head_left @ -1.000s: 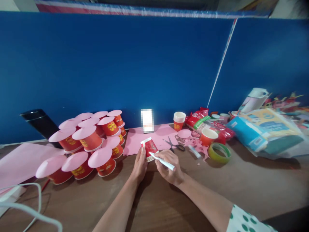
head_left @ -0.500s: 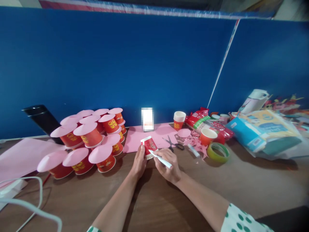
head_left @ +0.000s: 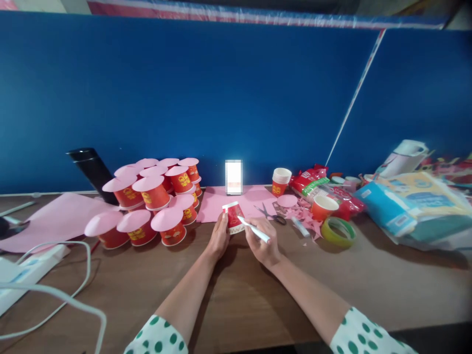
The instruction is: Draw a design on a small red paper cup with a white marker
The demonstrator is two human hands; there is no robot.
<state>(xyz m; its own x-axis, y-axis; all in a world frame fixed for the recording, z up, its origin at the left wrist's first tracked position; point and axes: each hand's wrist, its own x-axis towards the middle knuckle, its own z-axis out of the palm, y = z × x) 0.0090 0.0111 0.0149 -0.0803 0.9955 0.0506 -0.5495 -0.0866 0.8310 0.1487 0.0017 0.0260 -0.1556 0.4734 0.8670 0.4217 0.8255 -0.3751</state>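
My left hand (head_left: 219, 239) grips a small red paper cup (head_left: 233, 216) that stands upside down on the wooden table (head_left: 236, 290). My right hand (head_left: 262, 245) is closed on a white pen (head_left: 253, 229), whose tip touches the cup's lower side. A zigzag line shows along the cup's white rim band. Both forearms reach in from the bottom edge, with green-dotted white sleeves.
A pile of inverted red cups topped with pink paper discs (head_left: 158, 196) stands at left. Pink paper sheets (head_left: 55, 221), scissors (head_left: 271, 215), a glue stick (head_left: 300, 227), a green tape roll (head_left: 338, 232), stacked cups (head_left: 281, 181), an open red cup (head_left: 321, 207) and packages (head_left: 405, 206) lie around. White cables (head_left: 55, 295) run at lower left.
The view has shifted, so everything sits further right and slightly higher in the picture. The hands keep their hold on the cup and pen, with the pen tip still at the cup.
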